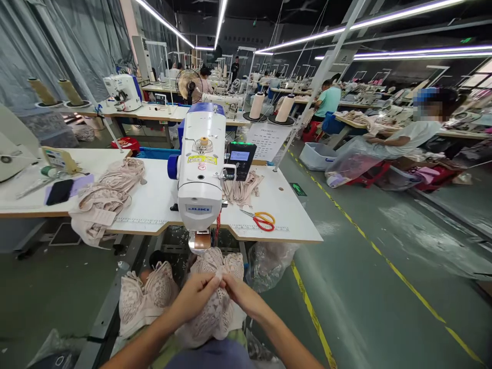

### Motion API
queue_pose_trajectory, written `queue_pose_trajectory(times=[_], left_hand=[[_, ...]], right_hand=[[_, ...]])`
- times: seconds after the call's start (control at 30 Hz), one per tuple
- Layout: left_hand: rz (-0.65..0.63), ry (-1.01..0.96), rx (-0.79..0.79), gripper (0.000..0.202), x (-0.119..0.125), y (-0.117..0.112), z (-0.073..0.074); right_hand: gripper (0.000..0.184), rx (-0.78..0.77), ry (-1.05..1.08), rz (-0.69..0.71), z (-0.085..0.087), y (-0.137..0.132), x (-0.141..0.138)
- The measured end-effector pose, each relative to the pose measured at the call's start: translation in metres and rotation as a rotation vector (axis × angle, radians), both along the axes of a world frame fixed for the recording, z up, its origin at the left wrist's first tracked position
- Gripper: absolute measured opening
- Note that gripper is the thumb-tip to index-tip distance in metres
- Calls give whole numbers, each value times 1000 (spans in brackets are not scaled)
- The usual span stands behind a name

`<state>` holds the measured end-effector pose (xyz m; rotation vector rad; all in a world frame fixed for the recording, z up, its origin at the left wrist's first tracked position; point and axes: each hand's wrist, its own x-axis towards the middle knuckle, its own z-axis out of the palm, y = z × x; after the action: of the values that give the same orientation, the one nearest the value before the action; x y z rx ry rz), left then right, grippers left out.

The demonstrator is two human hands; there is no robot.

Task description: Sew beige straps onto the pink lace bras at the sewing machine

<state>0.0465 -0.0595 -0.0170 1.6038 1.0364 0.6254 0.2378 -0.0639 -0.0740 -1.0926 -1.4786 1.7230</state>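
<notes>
From my remote seat, I see left hand [199, 294] and right hand [241, 295] pinched closed on a lace bra [209, 321], near the sewing machine [202, 177]. Scissors [264, 221] on the table [295, 218].

Two bare forearms [289, 335] angle inward and forward from the lower edge of the head camera's view, the left slanting up to the right, the right up to the left. The left hand [197, 293] and right hand [240, 293] meet near the center, fingers [208, 281] bent and pinched together, tips nearly touching. Both wrists [173, 313] sit lower than the hands and well apart, with the backs of the hands partly in sight.
</notes>
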Motion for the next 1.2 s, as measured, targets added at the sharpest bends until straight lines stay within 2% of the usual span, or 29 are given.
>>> queue_pose_trajectory(times=[0.07,0.13,0.2,0.27,0.33,0.43,0.57,0.67,0.8,0.9,0.97,1.1,1.2], left_hand=[[-50,-5,21,49,11,1,5],[-90,4,78,45,19,4,10],[-96,33,203,36,20,13,12],[-80,112,370,34,13,26,11],[12,260,499,37,1,38,8],[202,490,585,37,-14,49,7],[304,593,617,36,-22,48,10],[285,560,546,39,-29,46,11],[133,463,339,46,-48,51,5],[68,428,274,49,-55,55,3],[86,348,218,48,-53,55,6],[205,154,76,42,-40,49,19],[227,102,-14,36,-33,43,27]], right_hand=[[61,-213,206,-193,2,5,-5],[54,-340,317,-369,13,16,-4],[49,-333,347,-523,26,31,1],[44,-237,343,-624,36,49,7],[41,-161,293,-616,41,66,10],[40,-112,181,-471,42,84,7],[36,-13,75,-357,38,101,-6],[29,126,-42,-359,37,112,-13],[19,382,-243,-422,42,124,-19],[17,520,-303,-436,44,132,-25],[18,560,-333,-422,42,137,-29],[21,599,-375,-354,35,144,-31],[24,620,-358,-324,32,147,-29]])
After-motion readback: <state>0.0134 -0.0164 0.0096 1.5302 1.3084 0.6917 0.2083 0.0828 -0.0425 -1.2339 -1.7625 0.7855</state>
